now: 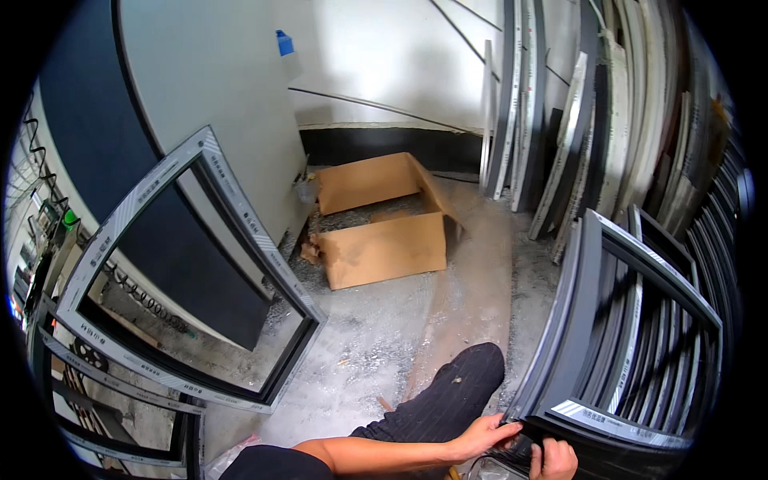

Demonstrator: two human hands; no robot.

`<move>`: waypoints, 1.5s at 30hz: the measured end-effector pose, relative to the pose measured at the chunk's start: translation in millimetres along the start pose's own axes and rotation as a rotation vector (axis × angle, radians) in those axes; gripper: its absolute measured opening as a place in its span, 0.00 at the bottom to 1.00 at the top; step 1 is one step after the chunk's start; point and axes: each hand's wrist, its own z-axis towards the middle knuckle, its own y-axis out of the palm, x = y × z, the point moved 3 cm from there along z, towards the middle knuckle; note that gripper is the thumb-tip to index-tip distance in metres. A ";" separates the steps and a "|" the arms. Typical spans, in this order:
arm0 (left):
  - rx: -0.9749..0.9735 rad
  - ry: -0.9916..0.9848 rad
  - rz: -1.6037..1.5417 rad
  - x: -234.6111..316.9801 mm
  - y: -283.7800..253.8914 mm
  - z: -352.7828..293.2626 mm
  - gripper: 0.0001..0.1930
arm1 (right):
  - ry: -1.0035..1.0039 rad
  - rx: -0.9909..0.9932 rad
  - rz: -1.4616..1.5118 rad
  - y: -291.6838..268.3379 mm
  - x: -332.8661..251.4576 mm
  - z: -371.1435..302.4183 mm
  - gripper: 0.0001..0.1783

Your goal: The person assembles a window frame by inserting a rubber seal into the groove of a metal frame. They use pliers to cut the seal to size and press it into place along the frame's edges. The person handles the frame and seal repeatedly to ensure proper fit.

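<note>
At the lower right of the frame, both of the person's bare hands worked close together at the near corner of a dark grey window frame (624, 424) with striped film on its rail. That frame stood at the front of a row of similar dark frames (716, 264), which ran back toward the right edge. The left grip (482, 438) touched the frame's lower left corner with its fingers; whether it was clasped on the frame or only resting there, I could not tell. The right grip (554, 459) sat just below the bottom rail with its fingers curled, and what it held, if anything, could not be made out. A knee in dark trousers (448, 392) showed at lower centre, beside the left grip. Toward the left, another film-covered frame (256, 228) stood tilted, with a further frame (120, 374) below it at lower left. An open cardboard box (388, 256) lay at upper centre on a grey floor (352, 344) scattered with bright shavings, near a brown strip (476, 280). Long profiles (520, 104) leaned against the white wall (384, 72) at upper right.
</note>
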 end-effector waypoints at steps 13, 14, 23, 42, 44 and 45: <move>0.085 0.045 0.144 18.7 34.8 -22.0 0.31 | 0.353 0.426 -0.384 -132.0 195.2 -75.2 0.11; 0.099 0.061 0.140 22.5 31.7 -22.4 0.31 | 0.367 0.395 -0.383 -132.0 200.4 -62.2 0.13; 0.284 0.232 0.326 78.0 1.9 -3.1 0.24 | 0.471 0.149 -0.280 -84.1 224.7 -31.5 0.19; 0.211 0.214 0.254 239.5 -143.8 209.9 0.20 | 0.503 0.313 -0.581 -107.7 158.6 -105.4 0.24; 0.223 0.207 0.208 242.4 -141.3 202.5 0.19 | 0.569 0.329 -0.591 -127.4 201.2 -158.7 0.22; 0.224 0.201 0.191 243.2 -140.9 200.3 0.19 | 0.560 0.306 -0.646 -134.0 221.1 -182.7 0.19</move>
